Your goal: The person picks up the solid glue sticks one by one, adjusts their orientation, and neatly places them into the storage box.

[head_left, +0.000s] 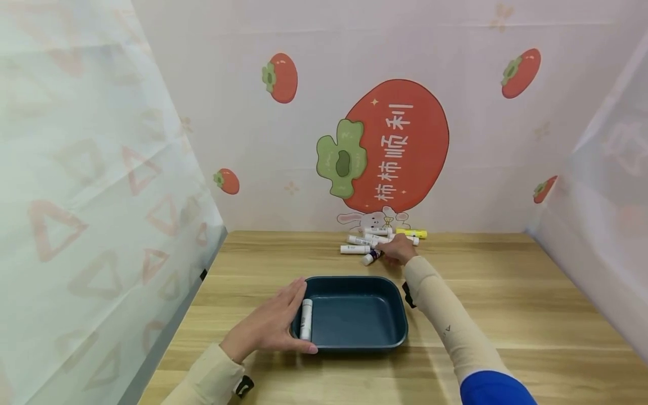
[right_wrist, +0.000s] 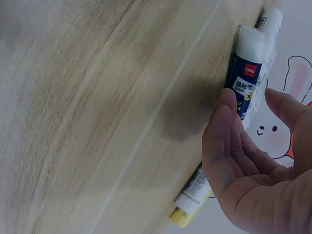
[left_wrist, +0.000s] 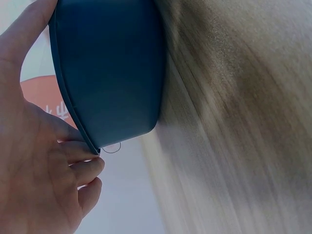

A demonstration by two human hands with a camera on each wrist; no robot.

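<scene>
A dark teal rectangular tray (head_left: 359, 322) stands on the table, with a white glue stick (head_left: 306, 319) lying along its left inner side. My left hand (head_left: 268, 327) rests on the tray's left end, its fingers extended along the rim and the thumb at the near corner. Farther back, my right hand (head_left: 400, 249) reaches into a loose group of glue sticks. In the right wrist view its fingertips are beside a dark blue glue stick (right_wrist: 245, 75) with a white cap. The thumb stands apart from that stick on the other side.
Several white glue sticks (head_left: 355, 249) lie near the back wall, left of and behind the right hand. A yellow one (head_left: 412, 233) lies at the group's right. A printed sheet (head_left: 283, 140) hangs behind the wooden table (head_left: 481, 292), with more sheets at both sides.
</scene>
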